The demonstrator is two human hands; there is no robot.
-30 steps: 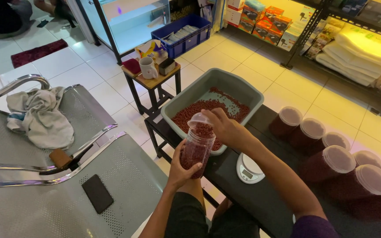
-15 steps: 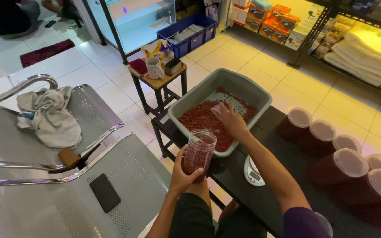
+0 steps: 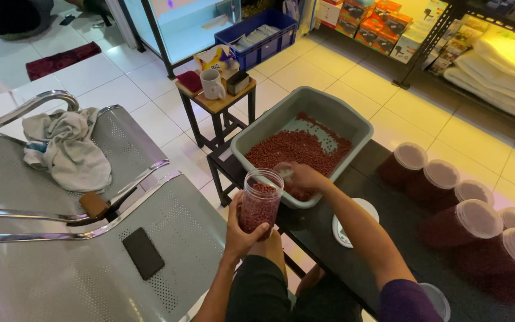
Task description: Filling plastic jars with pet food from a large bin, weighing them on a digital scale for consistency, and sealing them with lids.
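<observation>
Left hand [image 3: 241, 229] grips a clear plastic jar [image 3: 260, 201] from below and from the side, fingers wrapped around its lower wall and thumb pressed against the near face; the jar stands upright, open at the top, and is filled almost to the rim with small red pellets [image 3: 296, 148]. Jar position: just in front of the near wall of a grey rectangular tub [image 3: 257, 128], above the gap between the person's knee and the dark table [image 3: 388, 220]. Right hand [image 3: 305, 177] reaches into the tub at its near edge, fingers curled closed around a small clear scoop [image 3: 284, 171]; how much the scoop holds cannot be told. The tub rests on the table with a shallow layer of the red pellets spread across its floor, thicker toward the near side. A small white scale [image 3: 346, 223] lies on the table under the right forearm, partly hidden by it. A row of filled, lidded jars [image 3: 463, 217] stands on the table to the right, well apart from both hands. To the left, a perforated metal bench [image 3: 61, 268] carries a black phone [image 3: 143, 253] and a crumpled grey cloth [image 3: 67, 146]. Behind the tub, a small wooden stool [image 3: 216, 104] carries a white mug [image 3: 212, 83].
</observation>
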